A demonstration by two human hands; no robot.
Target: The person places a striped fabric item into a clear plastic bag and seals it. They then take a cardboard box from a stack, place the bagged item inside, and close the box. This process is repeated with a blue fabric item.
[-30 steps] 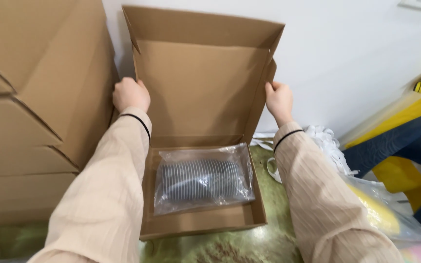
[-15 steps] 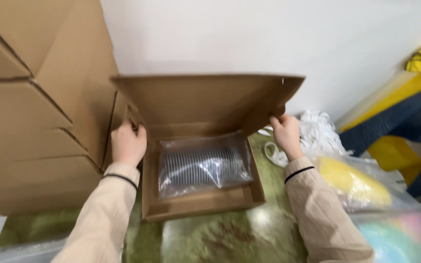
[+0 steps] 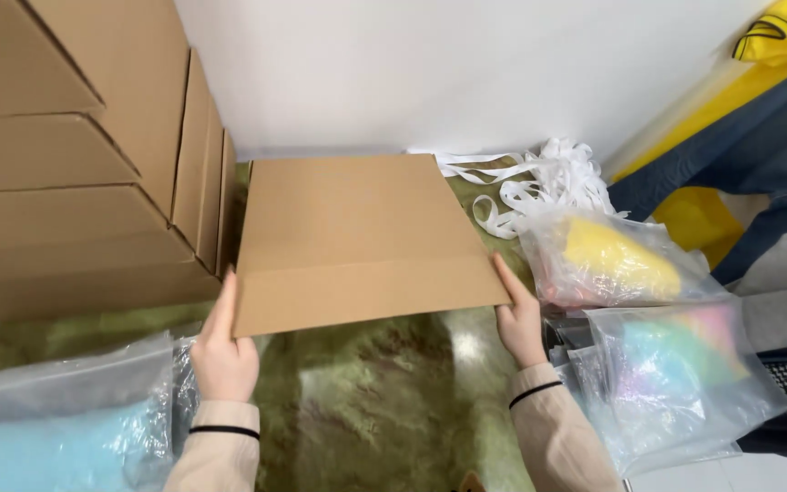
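At the left edge of the green table (image 3: 366, 428), stacked boxes (image 3: 75, 164) stand above a bagged blue item (image 3: 56, 437). Our left hand (image 3: 223, 351), fingers straight, presses the closed cardboard box (image 3: 357, 237) at its near left corner; our right hand (image 3: 519, 319) braces the near right corner likewise, steadying the lid. Bare table lies before it; plastic bags (image 3: 630, 273) crowd the right.

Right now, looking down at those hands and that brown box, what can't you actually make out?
All in the head view:
- Inside the cardboard box: its shut lid covers whatever it holds.
- The fingertips of the left hand and right hand: tucked against the lid's front flap.
- The yellow item in the clear bag: blurred by crinkled plastic.
- The light blue item in the bag: cut off by the bottom edge.
- The stacked boxes: cut off at the left edge.
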